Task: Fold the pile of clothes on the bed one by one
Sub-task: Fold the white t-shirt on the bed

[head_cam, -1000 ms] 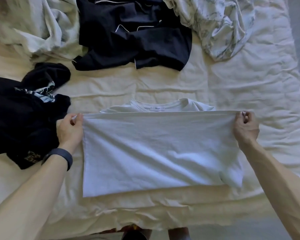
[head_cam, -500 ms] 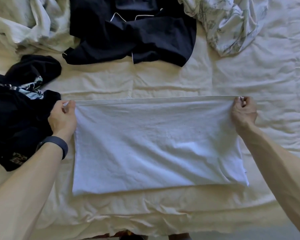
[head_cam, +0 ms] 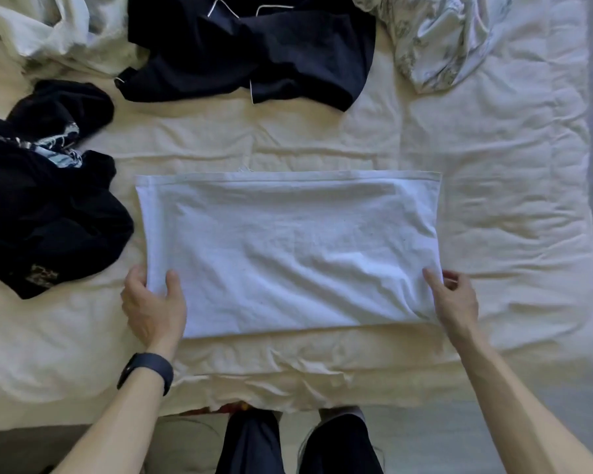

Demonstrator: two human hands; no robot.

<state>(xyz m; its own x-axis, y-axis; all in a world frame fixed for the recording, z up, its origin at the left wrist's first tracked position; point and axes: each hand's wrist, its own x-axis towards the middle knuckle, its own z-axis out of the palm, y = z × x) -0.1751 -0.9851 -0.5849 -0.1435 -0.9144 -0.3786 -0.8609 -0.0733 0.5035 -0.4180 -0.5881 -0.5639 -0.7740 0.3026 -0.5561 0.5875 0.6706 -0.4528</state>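
One white shirt [head_cam: 288, 248]; left hand [head_cam: 153, 307], right hand [head_cam: 454, 302] gripping.

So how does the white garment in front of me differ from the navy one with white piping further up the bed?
The white garment lies flat in a neat rectangle; the navy garment is crumpled and unfolded. The left hand and right hand grip the white garment's near corners; nothing touches the navy garment. Both lie on the cream bed cover.
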